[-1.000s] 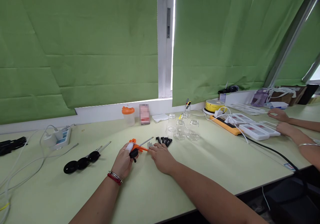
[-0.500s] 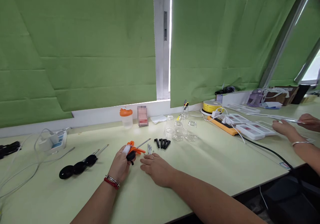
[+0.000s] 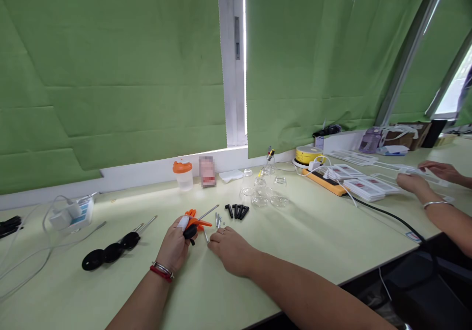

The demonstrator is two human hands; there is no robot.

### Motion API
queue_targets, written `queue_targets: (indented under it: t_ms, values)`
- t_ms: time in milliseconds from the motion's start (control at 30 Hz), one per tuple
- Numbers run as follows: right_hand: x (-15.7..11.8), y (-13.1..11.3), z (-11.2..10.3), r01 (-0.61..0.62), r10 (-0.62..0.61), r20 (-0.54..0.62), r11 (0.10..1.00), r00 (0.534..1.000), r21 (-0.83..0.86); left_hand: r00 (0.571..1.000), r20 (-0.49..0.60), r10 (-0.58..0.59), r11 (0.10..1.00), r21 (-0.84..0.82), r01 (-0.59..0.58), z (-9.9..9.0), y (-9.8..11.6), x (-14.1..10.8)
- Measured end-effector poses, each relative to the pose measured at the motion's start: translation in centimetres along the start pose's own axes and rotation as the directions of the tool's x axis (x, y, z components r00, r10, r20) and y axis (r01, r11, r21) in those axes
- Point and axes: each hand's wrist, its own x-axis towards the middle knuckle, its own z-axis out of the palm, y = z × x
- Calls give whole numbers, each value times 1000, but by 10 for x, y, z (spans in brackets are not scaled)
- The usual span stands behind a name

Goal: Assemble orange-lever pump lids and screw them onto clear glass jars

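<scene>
Clamping an orange piece (image 3: 200, 221) and a black-handled screwdriver (image 3: 190, 231) in the left hand (image 3: 173, 246), just left of centre in the lower half of the frame, pointing the tip to the upper right. Keeping the right hand (image 3: 232, 252) low at centre, apart from the left, at the near end of a thin pin (image 3: 206, 235); cannot tell whether pinching it or merely touching. Showing just beyond on the worktop (image 3: 313, 251): silver pins (image 3: 217, 220), then black pegs (image 3: 244, 213), slightly right. Lying at lower left: more screwdrivers (image 3: 111, 253). Standing near centre: upturned glasses (image 3: 260, 197) and, farther left, a lidded cup (image 3: 183, 178).
</scene>
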Motion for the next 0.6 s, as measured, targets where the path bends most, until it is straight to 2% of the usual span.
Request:
queue_targets:
  t_ms: [100,233,467,600]
  values:
    - [6,0,0,14,-15,-18,1000,1000,-11,1000,8,-10,1000,0,10,-1,-1,1]
    - [11,1,2,92,-92,38,996,995,-10,1000,-4,-17,1000,0,17,-2,-1,1]
    - [0,-5,-10,239,-230,85,965,969,-106,1000,-9,-29,1000,6,29,1,1,-1]
    - [-1,-15,-11,295,-285,86,944,955,-149,999,2,-38,998,-47,38,5,-2,-2]
